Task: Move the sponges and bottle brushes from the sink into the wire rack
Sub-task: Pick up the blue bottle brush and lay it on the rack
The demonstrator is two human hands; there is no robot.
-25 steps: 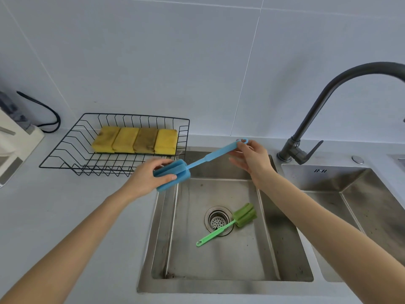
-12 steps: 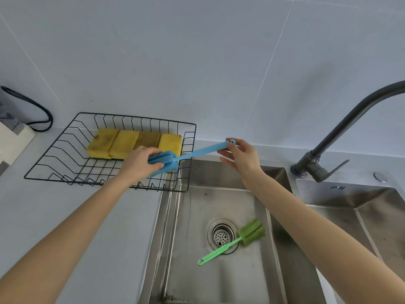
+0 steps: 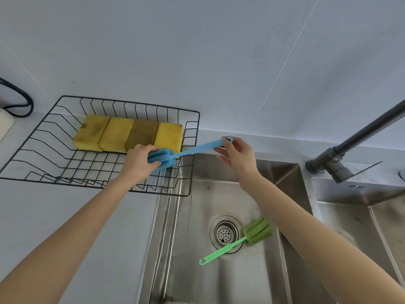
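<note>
A blue bottle brush [image 3: 192,150] hangs over the right end of the black wire rack [image 3: 39,150]. My left hand [image 3: 140,161] grips its foam head, and my right hand [image 3: 237,154] pinches the ring end of its handle. Its handle crosses the rack's right rim. Several yellow sponges [image 3: 129,134] lie in a row at the back of the rack. A green bottle brush [image 3: 241,240] lies in the steel sink [image 3: 285,176], its handle across the drain [image 3: 225,233].
A dark faucet [image 3: 341,159] rises at the right between two basins. A second basin [image 3: 361,211] lies at the far right. A black cable [image 3: 19,102] curls at the far left by a white object [image 3: 4,126]. Grey counter [image 3: 65,216] lies in front of the rack.
Both hands carried the blue brush left, from over the sink's rim to above the rack's right end. The view shifted left and closer. The green brush has not moved.
</note>
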